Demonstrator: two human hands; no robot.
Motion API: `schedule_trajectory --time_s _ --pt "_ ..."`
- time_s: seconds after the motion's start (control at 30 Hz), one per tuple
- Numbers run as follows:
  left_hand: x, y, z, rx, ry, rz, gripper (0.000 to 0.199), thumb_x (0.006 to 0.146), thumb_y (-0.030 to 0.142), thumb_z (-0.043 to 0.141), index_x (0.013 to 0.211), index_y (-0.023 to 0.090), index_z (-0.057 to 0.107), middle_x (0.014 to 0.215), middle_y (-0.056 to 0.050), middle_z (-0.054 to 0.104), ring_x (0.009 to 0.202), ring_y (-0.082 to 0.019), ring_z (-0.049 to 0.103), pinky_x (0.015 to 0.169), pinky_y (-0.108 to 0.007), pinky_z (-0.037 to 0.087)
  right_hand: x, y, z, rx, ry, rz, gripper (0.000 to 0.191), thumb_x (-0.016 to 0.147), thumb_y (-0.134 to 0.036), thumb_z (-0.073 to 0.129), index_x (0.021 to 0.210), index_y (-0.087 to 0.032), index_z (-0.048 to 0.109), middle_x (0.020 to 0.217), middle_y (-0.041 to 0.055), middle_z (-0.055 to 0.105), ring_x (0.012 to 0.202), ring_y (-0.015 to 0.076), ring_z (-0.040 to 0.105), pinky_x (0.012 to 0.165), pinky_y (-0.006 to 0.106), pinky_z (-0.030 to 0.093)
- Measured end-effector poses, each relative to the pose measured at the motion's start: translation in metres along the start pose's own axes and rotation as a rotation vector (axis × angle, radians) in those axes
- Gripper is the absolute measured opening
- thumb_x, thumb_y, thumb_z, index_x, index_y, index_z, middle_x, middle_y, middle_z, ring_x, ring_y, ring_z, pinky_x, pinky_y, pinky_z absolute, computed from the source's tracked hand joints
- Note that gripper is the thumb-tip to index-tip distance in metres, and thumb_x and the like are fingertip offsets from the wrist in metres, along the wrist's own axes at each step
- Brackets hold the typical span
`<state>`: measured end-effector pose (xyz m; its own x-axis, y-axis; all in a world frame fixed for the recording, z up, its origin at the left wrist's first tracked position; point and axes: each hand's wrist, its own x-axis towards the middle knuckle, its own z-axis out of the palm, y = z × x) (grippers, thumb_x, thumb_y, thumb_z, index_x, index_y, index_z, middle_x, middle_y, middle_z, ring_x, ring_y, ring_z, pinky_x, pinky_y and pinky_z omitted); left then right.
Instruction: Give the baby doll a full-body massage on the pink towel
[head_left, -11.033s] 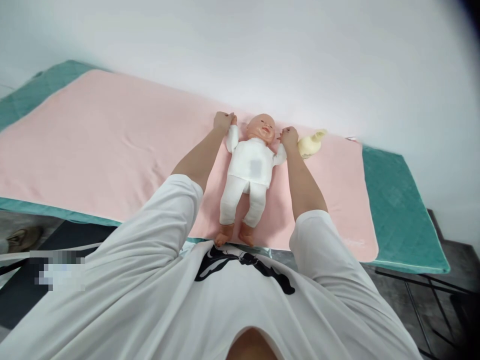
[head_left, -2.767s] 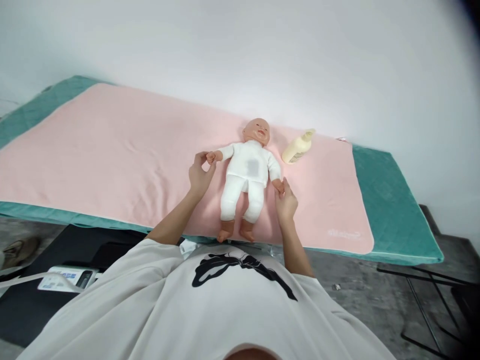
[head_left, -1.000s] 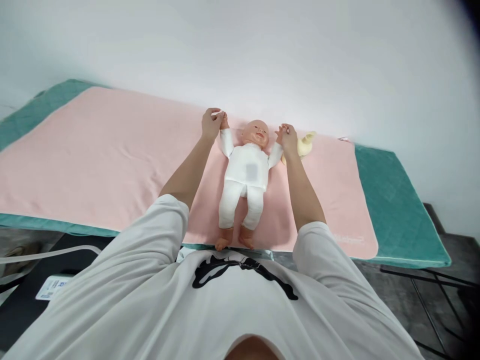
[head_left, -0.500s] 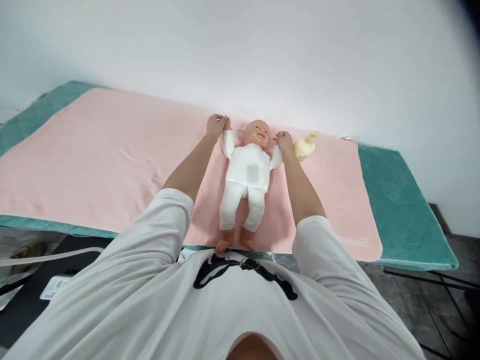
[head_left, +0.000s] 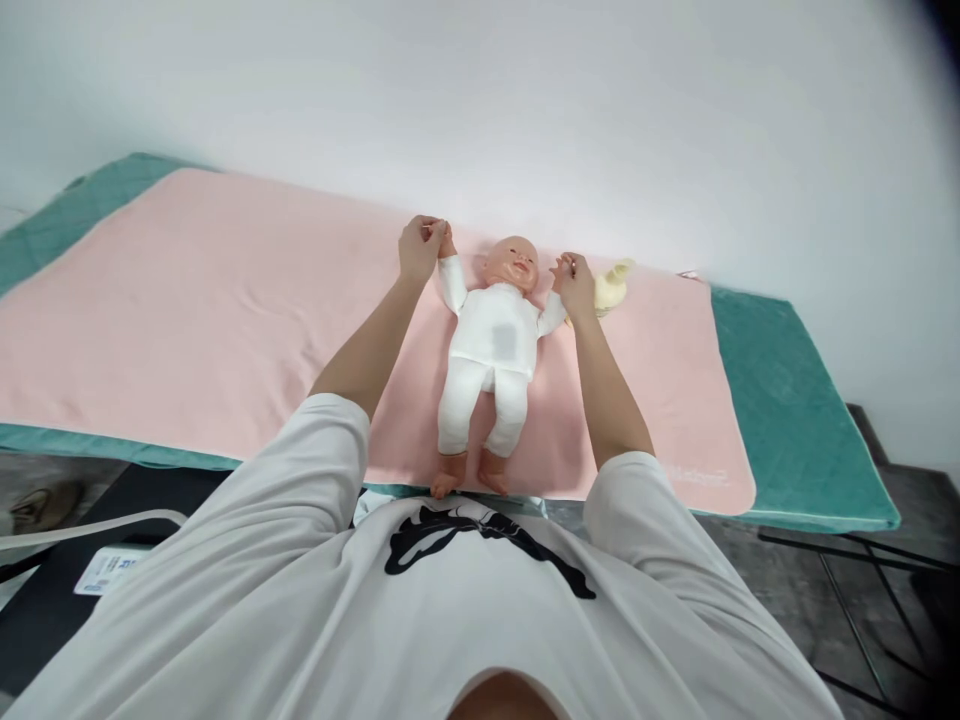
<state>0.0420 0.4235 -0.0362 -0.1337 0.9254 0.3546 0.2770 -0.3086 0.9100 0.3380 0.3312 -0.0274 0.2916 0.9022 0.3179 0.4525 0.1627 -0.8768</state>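
Note:
A baby doll (head_left: 495,330) in a white top and white leggings lies on its back on a pink mat (head_left: 225,310), its bare feet toward me. My left hand (head_left: 420,247) is closed on the doll's hand at the left of its head, with that arm raised. My right hand (head_left: 575,285) is closed on the doll's other hand, whose fingers show beside mine. Just right of my right hand sits a pale yellow object (head_left: 613,287) with a narrow upright end; its kind I cannot make out.
Under the mat is a green quilted pad (head_left: 802,400) on a table against a white wall (head_left: 480,110). A black surface (head_left: 52,630) with a white label stands at lower left. Dark metal legs (head_left: 847,610) show at lower right.
My left hand has moved slightly outward and up with the doll's hand, drawing its arm straighter. My right hand has shifted slightly right. The view has tilted a little.

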Motion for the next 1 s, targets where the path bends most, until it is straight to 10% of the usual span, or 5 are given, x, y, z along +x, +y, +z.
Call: schedule_trajectory --time_s 0.27,0.53,1.0 --pt "-0.066 0.023 -0.051 0.023 0.067 0.076 0.053 0.087 0.066 0.056 0.114 0.020 0.062 0.106 -0.011 0.072 0.105 -0.023 0.068 0.092 -0.033 0.052 -0.059 -0.027 -0.035 -0.159 0.039 -0.071 0.042 0.091 -0.044 0.055 0.127 -0.023 0.052 0.128 0.0118 0.066 0.118 0.0211 0.063 0.105 0.043 0.051" --pt "-0.128 0.026 -0.089 0.025 0.138 -0.066 0.037 0.085 0.044 0.070 0.112 0.021 0.061 0.108 -0.009 0.071 0.106 -0.023 0.068 0.086 -0.030 0.052 -0.129 -0.038 -0.056 -0.148 0.120 -0.027 0.046 0.087 -0.040 0.057 0.129 -0.022 0.055 0.133 0.0124 0.061 0.122 0.0235 0.060 0.105 0.045 0.050" --pt "-0.179 -0.019 -0.099 -0.208 0.235 -0.384 0.032 0.080 0.026 0.073 0.107 0.021 0.056 0.105 -0.008 0.069 0.077 -0.013 0.070 0.067 -0.023 0.054 -0.220 0.009 -0.054 -0.008 0.269 0.380 0.062 0.079 -0.043 0.065 0.133 -0.017 0.050 0.119 0.0105 0.066 0.102 0.0178 0.065 0.092 0.033 0.053"
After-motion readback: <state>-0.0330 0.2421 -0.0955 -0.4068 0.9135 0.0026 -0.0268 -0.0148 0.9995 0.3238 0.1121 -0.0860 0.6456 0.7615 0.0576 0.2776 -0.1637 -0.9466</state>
